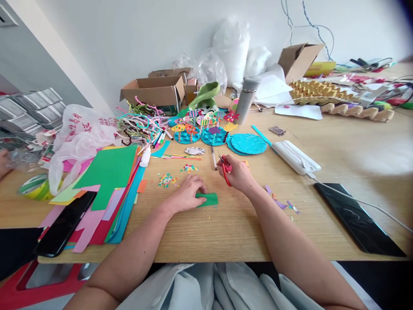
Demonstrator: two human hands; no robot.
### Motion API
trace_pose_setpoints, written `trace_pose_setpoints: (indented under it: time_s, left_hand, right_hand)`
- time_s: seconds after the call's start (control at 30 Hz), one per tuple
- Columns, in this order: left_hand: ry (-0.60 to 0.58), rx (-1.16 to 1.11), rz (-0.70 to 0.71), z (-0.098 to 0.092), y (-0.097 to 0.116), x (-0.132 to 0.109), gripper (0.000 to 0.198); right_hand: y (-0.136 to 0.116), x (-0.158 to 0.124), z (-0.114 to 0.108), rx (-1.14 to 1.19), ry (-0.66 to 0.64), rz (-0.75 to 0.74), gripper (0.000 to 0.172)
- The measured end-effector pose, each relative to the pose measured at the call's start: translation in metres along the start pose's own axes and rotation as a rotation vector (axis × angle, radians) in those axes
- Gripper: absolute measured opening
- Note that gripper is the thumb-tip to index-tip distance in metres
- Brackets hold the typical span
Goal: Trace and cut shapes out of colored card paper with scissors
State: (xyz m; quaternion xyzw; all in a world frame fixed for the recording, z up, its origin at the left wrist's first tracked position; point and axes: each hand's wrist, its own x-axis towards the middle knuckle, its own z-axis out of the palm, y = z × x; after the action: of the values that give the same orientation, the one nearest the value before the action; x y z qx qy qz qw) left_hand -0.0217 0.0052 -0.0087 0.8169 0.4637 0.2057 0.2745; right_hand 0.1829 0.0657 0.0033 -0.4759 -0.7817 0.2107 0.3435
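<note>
My left hand (188,193) rests on the wooden table (226,228) with its fingers curled over the edge of a small piece of green paper (209,199). My right hand (238,173) is closed round the handles of red scissors (225,168), their blades pointing away from me, just above and to the right of the green paper. Small coloured paper scraps (167,180) lie ahead of my left hand.
A stack of coloured paper sheets (108,185) and a dark phone (64,224) lie at left. Blue paper plates with fish crafts (214,135), pipe cleaners (138,122), cardboard boxes (155,90), a white device (295,157) and a black tablet (358,219) surround the work spot. Another person's hand (3,163) shows at far left.
</note>
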Motion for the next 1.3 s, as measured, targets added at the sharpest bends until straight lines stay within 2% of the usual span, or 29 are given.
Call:
trace_pose_setpoints:
  time_s: [0.13, 0.23, 0.33, 0.4, 0.5, 0.6, 0.77, 0.87, 0.97, 1.07, 1.17, 1.3]
  left_hand:
    - [-0.016, -0.184, -0.085, -0.001, 0.001, 0.001, 0.013]
    - [0.026, -0.351, -0.148, 0.000, -0.001, 0.001, 0.016]
    - [0.088, -0.472, -0.168, -0.001, -0.001, 0.002, 0.027]
    - [0.107, -0.531, -0.186, -0.001, -0.001, 0.002, 0.035]
    - [0.169, -0.597, -0.206, -0.002, 0.000, 0.004, 0.043]
    - [0.287, -0.733, -0.241, -0.005, 0.001, 0.005, 0.046]
    - [0.464, -1.150, -0.275, -0.007, 0.008, 0.005, 0.041]
    - [0.455, -1.298, -0.306, -0.005, 0.018, 0.007, 0.034]
    - [0.429, -1.320, -0.358, -0.004, 0.030, 0.015, 0.033]
    - [0.474, -1.348, -0.341, -0.006, 0.038, 0.027, 0.031]
    - [0.579, -1.435, -0.273, -0.005, 0.038, 0.037, 0.028]
    - [0.718, -1.542, -0.320, -0.002, 0.027, 0.038, 0.029]
  right_hand:
    - [-0.008, -0.001, -0.001, 0.215, -0.059, 0.088, 0.018]
    - [-0.010, -0.001, -0.005, 0.425, -0.214, 0.128, 0.025]
    - [-0.011, -0.002, -0.006, 0.537, -0.390, 0.137, 0.028]
    - [-0.014, -0.004, -0.003, 0.568, -0.433, 0.149, 0.030]
    - [-0.022, -0.006, 0.002, 0.610, -0.418, 0.181, 0.034]
    - [-0.030, -0.007, 0.005, 0.609, -0.335, 0.183, 0.034]
    - [-0.038, -0.009, 0.009, 0.673, -0.150, 0.198, 0.034]
    - [-0.042, -0.011, 0.012, 0.719, -0.055, 0.185, 0.033]
    - [-0.042, -0.012, 0.014, 0.760, 0.022, 0.189, 0.033]
    - [-0.041, -0.010, 0.011, 0.781, 0.097, 0.196, 0.036]
    - [-0.038, -0.009, 0.007, 0.741, 0.032, 0.184, 0.040]
    - [-0.035, -0.010, 0.008, 0.665, -0.152, 0.212, 0.047]
